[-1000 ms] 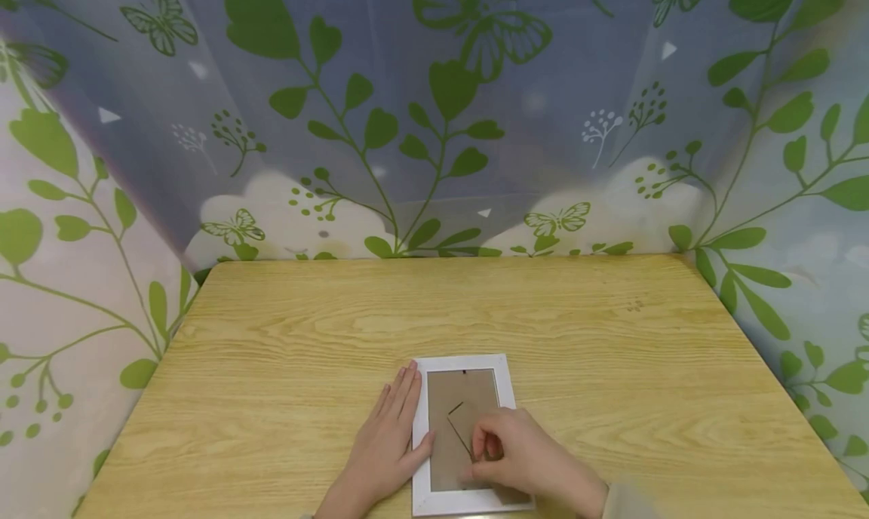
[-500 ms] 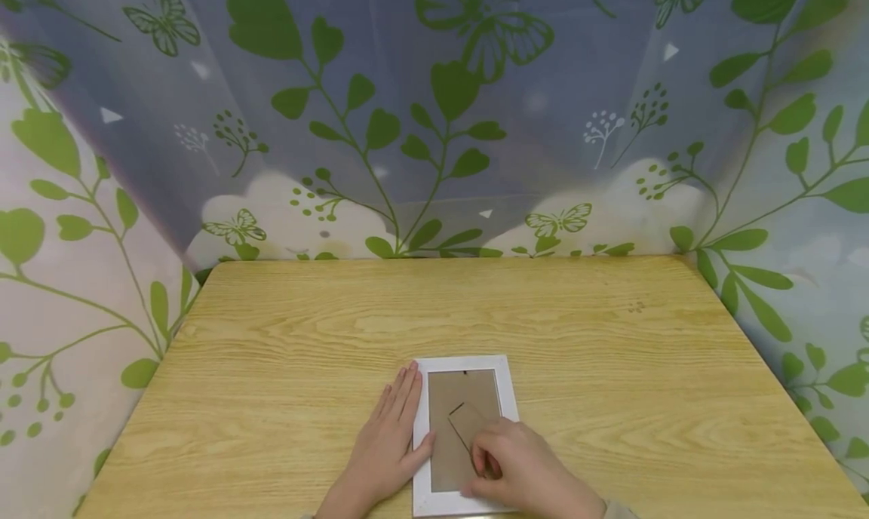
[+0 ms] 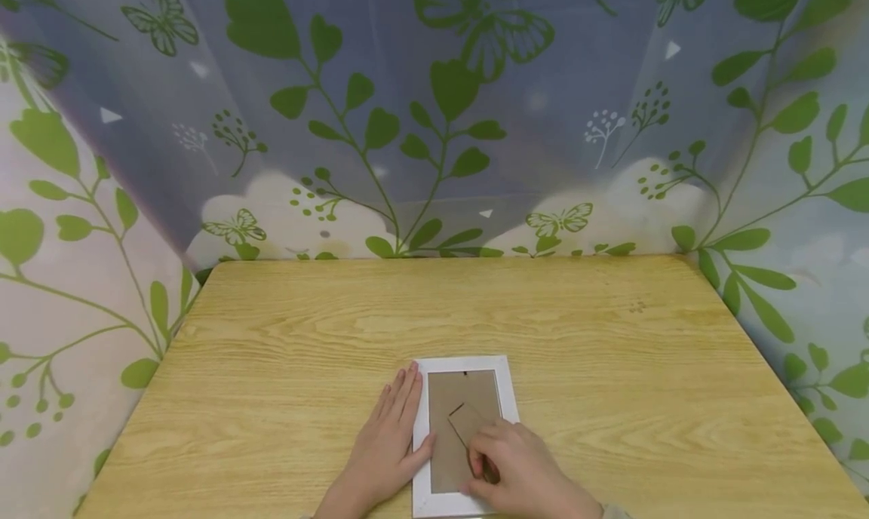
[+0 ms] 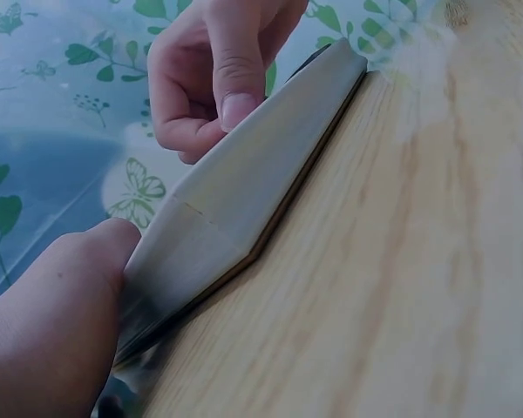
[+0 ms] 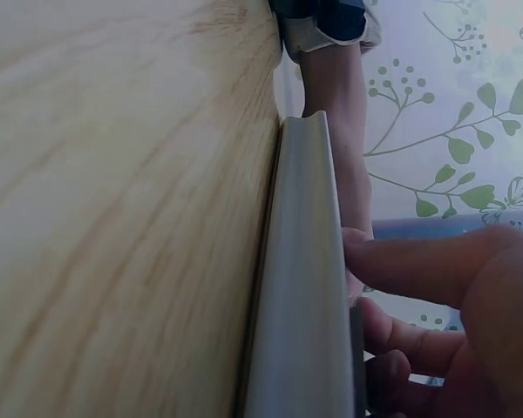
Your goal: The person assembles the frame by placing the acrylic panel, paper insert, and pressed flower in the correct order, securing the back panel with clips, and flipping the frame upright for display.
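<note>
A white picture frame point(image 3: 448, 502) lies face down near the table's front, its brown backing board point(image 3: 446, 455) showing. Cut into the board is a slanted stand leg point(image 3: 468, 419), and a small dark tab point(image 3: 465, 373) sits at the far inner edge. My left hand point(image 3: 390, 440) lies along the frame's left side, fingers straight, thumb over the border. Over the lower right of the board is my right hand point(image 3: 512, 462), fingers curled and thumb at the near inner edge. In the right wrist view its thumb point(image 5: 418, 266) meets the frame's edge, apart from the curled fingers point(image 5: 410, 344). The thumb's contact point is hidden in the head view.
The wooden table point(image 3: 299, 330) extends behind the frame and to both sides. A printed curtain point(image 3: 366, 74) with green leaves and butterflies hangs along the back and side edges. A faint small mark point(image 3: 637, 307) shows on the tabletop at the far right.
My right hand has shifted slightly down toward the near border, its thumb now over the near inner edge. The left hand and the frame have stayed in place.
</note>
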Action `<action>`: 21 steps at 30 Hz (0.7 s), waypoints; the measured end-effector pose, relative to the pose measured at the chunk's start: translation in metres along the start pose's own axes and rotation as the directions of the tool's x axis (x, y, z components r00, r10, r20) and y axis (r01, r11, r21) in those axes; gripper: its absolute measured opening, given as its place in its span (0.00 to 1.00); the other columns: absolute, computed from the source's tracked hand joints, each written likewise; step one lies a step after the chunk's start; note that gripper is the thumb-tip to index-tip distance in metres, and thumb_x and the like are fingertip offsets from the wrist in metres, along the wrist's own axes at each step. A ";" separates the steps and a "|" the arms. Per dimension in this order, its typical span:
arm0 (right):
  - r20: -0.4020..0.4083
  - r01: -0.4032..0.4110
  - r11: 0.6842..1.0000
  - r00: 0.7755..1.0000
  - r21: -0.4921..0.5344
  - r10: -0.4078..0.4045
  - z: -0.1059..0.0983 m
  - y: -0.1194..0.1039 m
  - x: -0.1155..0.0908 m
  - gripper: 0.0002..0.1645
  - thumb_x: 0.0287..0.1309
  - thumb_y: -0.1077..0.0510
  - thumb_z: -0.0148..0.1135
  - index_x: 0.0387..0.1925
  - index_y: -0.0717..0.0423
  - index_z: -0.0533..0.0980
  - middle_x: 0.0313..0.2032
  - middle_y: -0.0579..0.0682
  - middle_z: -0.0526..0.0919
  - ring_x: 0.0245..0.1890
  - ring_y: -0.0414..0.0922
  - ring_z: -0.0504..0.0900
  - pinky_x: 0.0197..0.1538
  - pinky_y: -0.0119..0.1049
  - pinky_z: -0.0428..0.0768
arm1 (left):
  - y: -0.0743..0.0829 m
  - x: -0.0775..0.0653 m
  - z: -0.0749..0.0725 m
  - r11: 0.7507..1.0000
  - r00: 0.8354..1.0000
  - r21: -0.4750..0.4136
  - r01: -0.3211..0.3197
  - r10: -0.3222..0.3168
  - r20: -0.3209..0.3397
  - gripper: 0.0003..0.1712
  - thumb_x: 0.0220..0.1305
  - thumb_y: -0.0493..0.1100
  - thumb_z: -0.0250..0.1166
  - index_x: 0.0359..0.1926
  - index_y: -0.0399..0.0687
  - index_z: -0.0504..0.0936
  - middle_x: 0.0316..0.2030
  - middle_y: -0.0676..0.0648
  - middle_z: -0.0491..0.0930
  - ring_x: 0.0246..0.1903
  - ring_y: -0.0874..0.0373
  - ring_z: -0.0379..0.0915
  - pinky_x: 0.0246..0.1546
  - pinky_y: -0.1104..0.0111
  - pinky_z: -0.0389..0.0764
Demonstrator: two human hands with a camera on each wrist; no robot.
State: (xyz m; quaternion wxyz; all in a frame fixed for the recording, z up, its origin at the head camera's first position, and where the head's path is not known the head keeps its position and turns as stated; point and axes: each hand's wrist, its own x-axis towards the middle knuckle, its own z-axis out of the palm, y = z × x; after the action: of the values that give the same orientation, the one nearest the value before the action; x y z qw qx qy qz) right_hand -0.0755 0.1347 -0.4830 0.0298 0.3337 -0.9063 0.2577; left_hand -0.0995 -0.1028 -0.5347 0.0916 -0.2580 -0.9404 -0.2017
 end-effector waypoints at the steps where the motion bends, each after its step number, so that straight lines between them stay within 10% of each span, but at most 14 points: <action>1: -0.003 -0.012 1.000 1.000 0.001 0.012 0.001 0.000 0.000 0.22 0.42 0.44 0.79 0.18 0.38 0.70 0.20 0.28 0.63 0.24 0.28 0.61 0.27 0.22 0.60 | 0.000 0.000 0.000 1.000 1.000 0.002 -0.002 0.002 0.003 0.47 0.69 0.58 0.54 0.77 0.36 0.47 0.78 0.42 0.42 0.76 0.45 0.40 0.73 0.52 0.50; 21: 0.124 -0.276 0.947 0.958 0.166 0.258 -0.002 -0.002 0.013 0.26 0.32 0.47 0.83 0.18 0.40 0.68 0.15 0.30 0.65 0.18 0.29 0.64 0.21 0.26 0.62 | 0.001 -0.001 0.001 0.999 1.000 0.029 -0.015 0.015 -0.005 0.47 0.69 0.57 0.54 0.77 0.35 0.48 0.78 0.41 0.42 0.76 0.46 0.39 0.74 0.52 0.51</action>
State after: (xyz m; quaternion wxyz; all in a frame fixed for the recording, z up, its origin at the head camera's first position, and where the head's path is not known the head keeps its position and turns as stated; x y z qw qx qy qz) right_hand -0.0843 0.1271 -0.4776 -0.0817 0.2218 -0.9162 0.3237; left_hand -0.0983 -0.1018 -0.5354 0.0996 -0.2631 -0.9410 -0.1880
